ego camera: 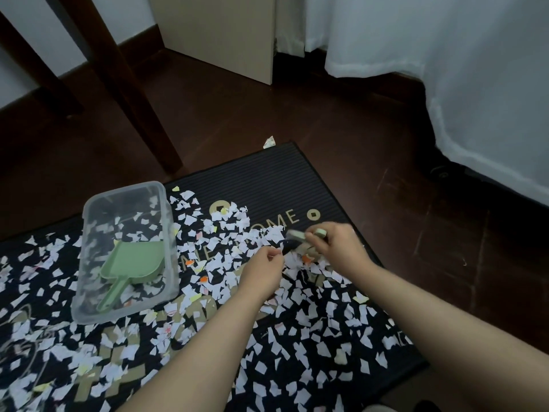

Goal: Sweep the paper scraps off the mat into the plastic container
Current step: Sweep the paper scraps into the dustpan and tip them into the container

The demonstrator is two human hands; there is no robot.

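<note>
White paper scraps (297,295), with a few orange and yellow ones, cover most of the black welcome mat (267,173). At the mat's left stands a clear plastic container (89,209) holding some scraps and a green dustpan (133,260). My right hand (338,248) grips a small pale-green brush (297,234) above the scrap pile at the mat's middle. Just left of it, my left hand (263,269) has its fingers curled and pinches at the brush's dark bristle end. The brush is blurred.
One scrap (269,142) lies on the dark wooden floor beyond the mat's far corner. Dark table legs (133,93) stand at the back left, a beige panel (225,34) at the back, and a white cloth (475,84) hangs at the right.
</note>
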